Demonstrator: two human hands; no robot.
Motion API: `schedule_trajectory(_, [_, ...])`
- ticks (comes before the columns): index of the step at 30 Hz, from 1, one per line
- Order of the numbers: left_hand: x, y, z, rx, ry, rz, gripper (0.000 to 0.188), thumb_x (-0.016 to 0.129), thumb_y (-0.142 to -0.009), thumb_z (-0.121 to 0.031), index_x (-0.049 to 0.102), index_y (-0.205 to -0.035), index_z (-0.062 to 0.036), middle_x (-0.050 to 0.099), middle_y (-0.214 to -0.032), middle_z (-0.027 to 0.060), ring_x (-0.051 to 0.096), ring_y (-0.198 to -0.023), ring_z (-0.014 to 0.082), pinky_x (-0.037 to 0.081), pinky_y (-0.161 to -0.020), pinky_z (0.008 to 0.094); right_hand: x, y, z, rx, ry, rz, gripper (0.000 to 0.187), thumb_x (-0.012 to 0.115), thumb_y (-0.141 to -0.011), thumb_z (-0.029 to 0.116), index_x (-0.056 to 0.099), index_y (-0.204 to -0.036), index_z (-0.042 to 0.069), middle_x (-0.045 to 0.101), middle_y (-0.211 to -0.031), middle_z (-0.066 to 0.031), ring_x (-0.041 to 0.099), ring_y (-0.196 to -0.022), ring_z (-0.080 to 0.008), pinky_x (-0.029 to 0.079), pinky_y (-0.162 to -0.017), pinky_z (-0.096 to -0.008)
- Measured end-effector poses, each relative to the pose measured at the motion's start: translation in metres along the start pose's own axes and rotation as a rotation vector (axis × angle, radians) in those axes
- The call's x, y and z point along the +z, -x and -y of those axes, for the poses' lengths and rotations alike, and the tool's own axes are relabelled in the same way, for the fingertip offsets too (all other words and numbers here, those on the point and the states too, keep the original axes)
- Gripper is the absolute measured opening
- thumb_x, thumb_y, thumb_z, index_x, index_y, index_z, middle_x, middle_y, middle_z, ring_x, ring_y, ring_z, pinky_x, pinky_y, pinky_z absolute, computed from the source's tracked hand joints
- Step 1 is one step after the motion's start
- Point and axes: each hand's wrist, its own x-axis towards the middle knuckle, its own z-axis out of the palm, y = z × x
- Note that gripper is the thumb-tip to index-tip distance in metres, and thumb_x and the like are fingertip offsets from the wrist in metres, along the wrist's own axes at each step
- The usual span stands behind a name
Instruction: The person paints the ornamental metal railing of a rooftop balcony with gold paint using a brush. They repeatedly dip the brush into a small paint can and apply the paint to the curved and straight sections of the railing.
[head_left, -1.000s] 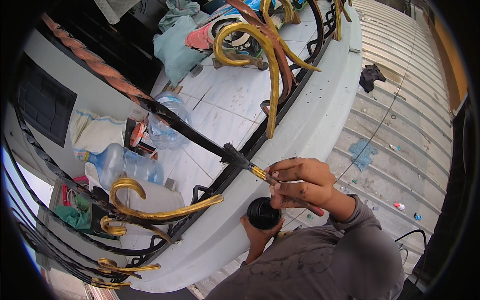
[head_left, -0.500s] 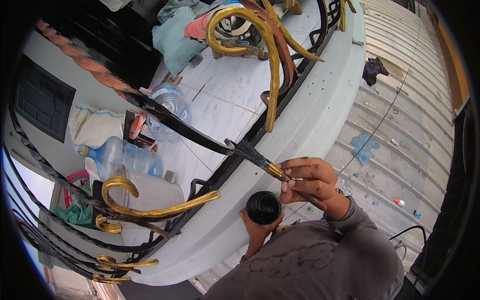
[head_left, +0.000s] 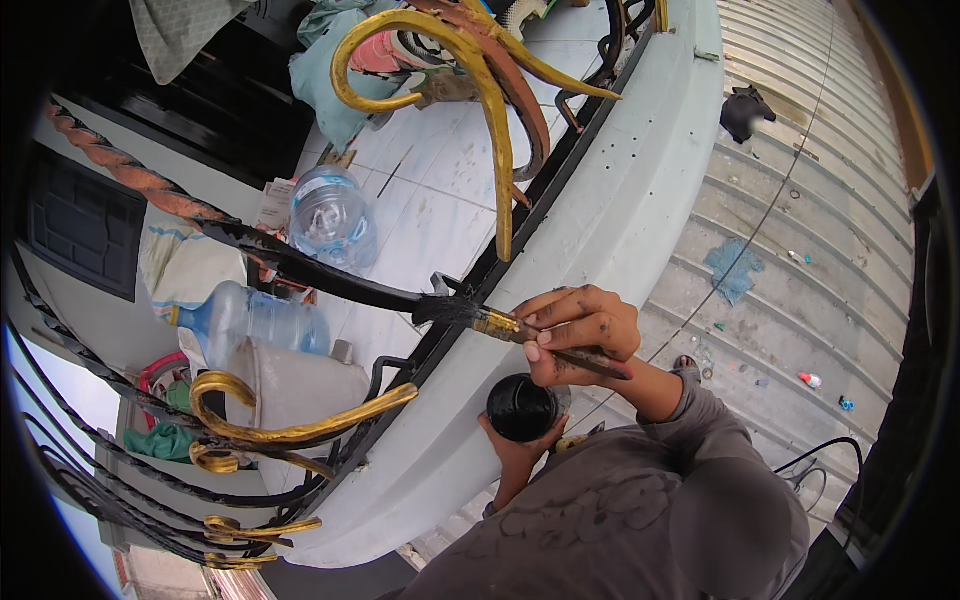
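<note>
My right hand [head_left: 590, 325] pinches a paintbrush [head_left: 497, 323] by its handle near the brass-coloured ferrule. Its black bristles press against the lower end of a curved iron railing bar [head_left: 330, 276], which is wet-looking black there and rusty red twisted metal farther up. Dark smears mark the fingers. Close to my body, my left hand [head_left: 520, 452] wraps round a container of black paint [head_left: 522, 408], below the brush. Gold-painted scrolls [head_left: 300, 430] curl out of the railing on the near side, and another gold scroll [head_left: 497, 130] on the far side.
A pale curved ledge [head_left: 420, 455] runs under the railing's black bottom rail [head_left: 440, 340]. Behind the bars stand clear water jugs [head_left: 335, 225], a grey-white bucket [head_left: 300, 385] and sacks [head_left: 210, 270] on tiles. Corrugated roofing [head_left: 760, 300] with scattered litter lies to the right.
My right hand has shifted left with the brush, whose bristles now lie farther along the bar's lower end. The paint container stays in my left hand, and the view has moved slightly.
</note>
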Motion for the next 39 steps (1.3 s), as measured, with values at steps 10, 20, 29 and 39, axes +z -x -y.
schedule_trajectory(10, [0.004,-0.001,-0.008,0.062,0.055,-0.124,0.107,0.098,-0.064,-0.049,0.039,-0.139,-0.0011,0.062,-0.126,0.0119,0.059,-0.122,0.0264,0.034,-0.11,0.0438,-0.009,0.006,-0.015,-0.132,-0.14,0.048,0.019,0.081,-0.08,0.001,0.065,-0.089,0.006,0.069,-0.088,-0.0106,0.079,-0.08,-0.0273,0.064,-0.065,-0.0339])
schedule_trajectory(20, [0.001,0.012,0.025,0.0,-0.135,0.062,0.086,0.085,-0.075,-0.062,0.059,-0.139,-0.0097,0.062,-0.141,0.0076,0.054,-0.131,0.0311,0.027,-0.113,0.0569,0.002,0.015,-0.021,-0.008,-0.11,-0.077,0.018,0.082,-0.08,0.001,0.068,-0.09,0.007,0.073,-0.09,-0.0122,0.079,-0.084,-0.0254,0.064,-0.068,-0.033])
schedule_trajectory(29, [0.005,0.017,0.027,-0.016,-0.215,0.015,0.086,0.08,-0.075,-0.069,0.062,-0.142,-0.0174,0.063,-0.142,0.0084,0.051,-0.137,0.0349,0.02,-0.117,0.0667,0.003,0.035,-0.026,-0.047,-0.061,-0.157,0.021,0.084,-0.078,0.004,0.067,-0.088,0.01,0.076,-0.087,-0.0093,0.073,-0.068,-0.0173,0.057,-0.057,-0.0267])
schedule_trajectory(39, [0.005,0.01,0.011,-0.044,-0.06,0.018,0.085,0.085,-0.075,-0.061,0.059,-0.139,-0.0126,0.064,-0.138,0.0075,0.055,-0.131,0.032,0.025,-0.116,0.06,0.01,0.034,-0.024,0.142,-0.08,-0.127,0.018,0.082,-0.084,0.0,0.065,-0.089,0.004,0.072,-0.088,-0.0148,0.074,-0.08,-0.017,0.057,-0.066,-0.0257])
